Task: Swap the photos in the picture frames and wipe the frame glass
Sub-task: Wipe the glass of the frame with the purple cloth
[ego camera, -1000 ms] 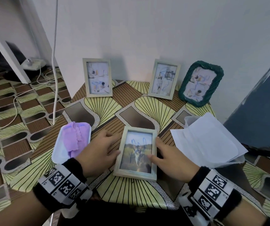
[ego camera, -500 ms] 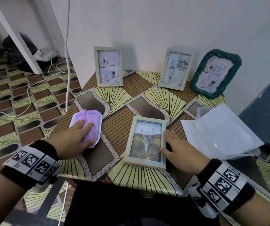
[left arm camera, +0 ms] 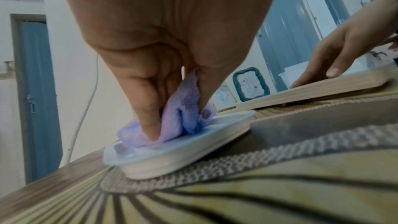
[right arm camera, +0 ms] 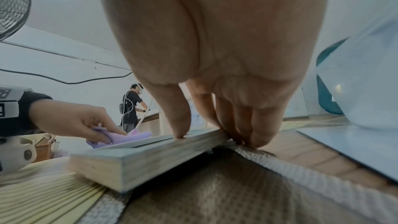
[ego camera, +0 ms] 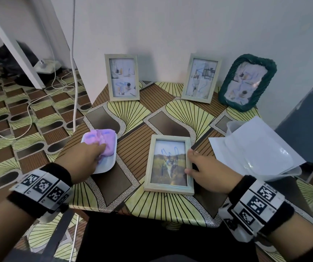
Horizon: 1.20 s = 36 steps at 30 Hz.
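On the patterned tabletop (ego camera: 133, 118), smack in the middle near the front edge, lies a pale wooden frame (ego camera: 168, 188), flat on its back, glass up, with a dog photo (ego camera: 168, 167) inside that has some blue scribbles over it. Everything else I'll place off that frame.

Right hand (ego camera: 208, 171) sits on the frame's right rail: thumb tip presses down on top of the rail, the other fingers curl against its outer edge and touch the table, so it's gripping that side. The wood looks chunky and square-edged with a washed grain.

To the left of the frame there's a shallow white plastic tray (ego camera: 104, 167) with rounded corners, and a soft, crumpled purple cloth (ego camera: 102, 140) in it. Left hand (ego camera: 82, 159) is pinching a fold of that cloth between thumb and fingers; the cloth still rests in the tray.

Behind the frame, leaning on the wall: two more pale wooden frames, one back-left (ego camera: 122, 80) and one back-right (ego camera: 201, 78), plus a dark green woven frame (ego camera: 227, 89) with rounded corners further right. Right of the flat frame sits a clear plastic tub (ego camera: 231, 127) with white sheets of paper (ego camera: 255, 148) over it.
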Motion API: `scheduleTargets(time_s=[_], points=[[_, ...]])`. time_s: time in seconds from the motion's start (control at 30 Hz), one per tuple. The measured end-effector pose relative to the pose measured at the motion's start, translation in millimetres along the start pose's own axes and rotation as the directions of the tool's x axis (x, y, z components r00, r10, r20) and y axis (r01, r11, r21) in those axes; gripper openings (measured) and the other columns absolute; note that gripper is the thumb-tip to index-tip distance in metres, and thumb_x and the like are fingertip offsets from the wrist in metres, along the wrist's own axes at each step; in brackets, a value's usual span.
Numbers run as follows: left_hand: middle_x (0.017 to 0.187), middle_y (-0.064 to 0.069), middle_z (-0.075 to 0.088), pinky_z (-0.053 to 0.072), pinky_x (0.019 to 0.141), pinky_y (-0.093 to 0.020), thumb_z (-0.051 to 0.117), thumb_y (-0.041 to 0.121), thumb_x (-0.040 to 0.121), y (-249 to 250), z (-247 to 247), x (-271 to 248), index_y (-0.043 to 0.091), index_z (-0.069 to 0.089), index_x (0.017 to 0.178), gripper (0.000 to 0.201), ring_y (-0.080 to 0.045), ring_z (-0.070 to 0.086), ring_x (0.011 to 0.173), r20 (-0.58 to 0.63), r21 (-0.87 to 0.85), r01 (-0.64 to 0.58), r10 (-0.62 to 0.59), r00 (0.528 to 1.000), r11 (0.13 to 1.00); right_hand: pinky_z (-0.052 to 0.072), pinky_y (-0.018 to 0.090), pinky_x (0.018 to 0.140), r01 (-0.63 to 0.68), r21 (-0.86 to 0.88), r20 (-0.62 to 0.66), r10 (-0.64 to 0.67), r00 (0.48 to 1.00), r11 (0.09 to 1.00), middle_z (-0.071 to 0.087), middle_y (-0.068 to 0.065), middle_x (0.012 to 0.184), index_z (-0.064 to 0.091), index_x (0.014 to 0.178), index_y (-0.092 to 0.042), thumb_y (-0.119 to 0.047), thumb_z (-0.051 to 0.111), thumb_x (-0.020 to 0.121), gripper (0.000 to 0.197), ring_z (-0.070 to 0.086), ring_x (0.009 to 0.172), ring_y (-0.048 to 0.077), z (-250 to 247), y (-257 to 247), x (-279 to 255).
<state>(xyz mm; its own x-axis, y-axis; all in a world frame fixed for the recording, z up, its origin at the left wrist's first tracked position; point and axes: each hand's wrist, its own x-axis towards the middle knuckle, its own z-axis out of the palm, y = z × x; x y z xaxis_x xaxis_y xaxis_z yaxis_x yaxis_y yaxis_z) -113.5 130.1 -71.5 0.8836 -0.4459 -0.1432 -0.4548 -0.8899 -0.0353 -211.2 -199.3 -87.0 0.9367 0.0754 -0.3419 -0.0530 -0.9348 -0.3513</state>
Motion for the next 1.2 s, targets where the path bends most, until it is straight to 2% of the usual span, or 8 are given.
scheduleTargets(time_s=[0.17,0.33,0.53,0.7,0.77,0.83,0.97,1.2], points=[[0.074,-0.004,0.065,0.05,0.064,-0.037,0.054,0.018,0.094,5.5,-9.6,-8.4,0.02,0.063,0.104,0.014,-0.028,0.058,0.065,-0.187,-0.214,-0.025,-0.016,0.982,0.976,0.045,0.035,0.102,0.044,0.019,-0.081,-0.042,0.996,0.999,0.036,0.003,0.157,0.038,0.146,-0.012,-0.039,0.05,0.1,0.055,0.05,0.13,0.024,-1.2,3.9,-3.0],[0.074,0.003,0.066,0.044,0.058,-0.026,0.051,0.025,0.097,34.1,-33.2,-11.3,0.036,0.059,0.13,0.036,-0.01,0.055,0.063,-0.419,-0.493,-0.193,-0.037,0.907,0.848,0.046,0.031,0.098,0.081,0.07,-0.111,-0.073,0.991,0.994,0.047,-0.002,0.149,0.047,0.139,-0.016,-0.038,0.054,0.099,0.047,0.054,0.123,0.018,-3.7,3.5,-7.1],[0.084,-0.003,0.073,0.054,0.075,-0.039,0.051,0.029,0.097,88.7,-48.2,1.8,0.03,0.065,0.123,0.029,-0.025,0.066,0.079,-0.525,-0.604,-0.378,0.007,0.851,0.702,0.045,0.03,0.102,0.097,0.084,-0.133,-0.085,0.987,0.992,0.045,-0.004,0.151,0.047,0.142,-0.019,-0.038,0.056,0.098,0.049,0.053,0.125,0.018,-6.0,2.4,-10.5],[0.079,0.003,0.064,0.042,0.063,-0.029,0.05,0.022,0.098,129.9,-25.7,13.3,0.02,0.061,0.105,0.013,-0.021,0.062,0.075,-0.267,-0.498,-0.384,0.284,0.921,0.777,0.048,0.031,0.089,0.134,0.124,-0.164,-0.113,0.98,0.983,0.065,-0.003,0.122,0.057,0.127,-0.021,-0.036,0.06,0.095,0.035,0.06,0.105,0.016,-7.2,3.5,-11.8],[0.111,-0.002,0.064,0.045,0.081,-0.028,0.044,0.031,0.1,138.5,-14.2,14.3,0.021,0.054,0.122,0.027,-0.025,0.06,0.111,-0.05,-0.34,-0.36,0.365,0.93,0.869,0.046,0.034,0.096,0.135,0.127,-0.171,-0.113,0.979,0.983,0.063,-0.002,0.127,0.055,0.133,-0.018,-0.035,0.061,0.094,0.043,0.059,0.114,0.019,-6.2,5.7,-11.3],[0.156,-0.008,0.03,0.035,0.111,-0.035,0.034,0.047,0.101,143.8,-4.1,11.1,0.016,0.029,0.15,0.058,-0.021,0.025,0.146,0.118,-0.132,-0.373,0.389,0.914,0.918,0.043,0.033,0.102,0.139,0.116,-0.181,-0.117,0.976,0.983,0.06,-0.003,0.136,0.049,0.141,-0.018,-0.036,0.061,0.094,0.051,0.056,0.121,0.018,-5.5,6.8,-10.1],[0.163,-0.004,0.0,0.022,0.12,-0.04,0.019,0.066,0.094,146.1,1.8,3.9,0.019,0.002,0.155,0.079,-0.015,0.0,0.15,0.148,-0.067,-0.402,0.408,0.901,0.913,0.046,0.035,0.1,0.152,0.139,-0.192,-0.124,0.974,0.979,0.063,-0.003,0.13,0.052,0.139,-0.021,-0.035,0.062,0.092,0.051,0.059,0.116,0.016,-4.2,9.6,-8.7],[0.131,0.009,0.062,0.044,0.1,-0.028,0.045,0.048,0.097,111.4,-24.1,21.2,0.027,0.055,0.135,0.045,-0.005,0.056,0.116,-0.297,-0.511,-0.38,0.256,0.92,0.771,0.051,0.027,0.082,0.238,0.209,-0.588,-0.073,0.806,0.948,0.064,-0.011,0.097,0.069,0.115,-0.018,-0.023,0.061,0.092,0.025,0.06,0.088,0.009,-7.2,4.3,-5.2]])
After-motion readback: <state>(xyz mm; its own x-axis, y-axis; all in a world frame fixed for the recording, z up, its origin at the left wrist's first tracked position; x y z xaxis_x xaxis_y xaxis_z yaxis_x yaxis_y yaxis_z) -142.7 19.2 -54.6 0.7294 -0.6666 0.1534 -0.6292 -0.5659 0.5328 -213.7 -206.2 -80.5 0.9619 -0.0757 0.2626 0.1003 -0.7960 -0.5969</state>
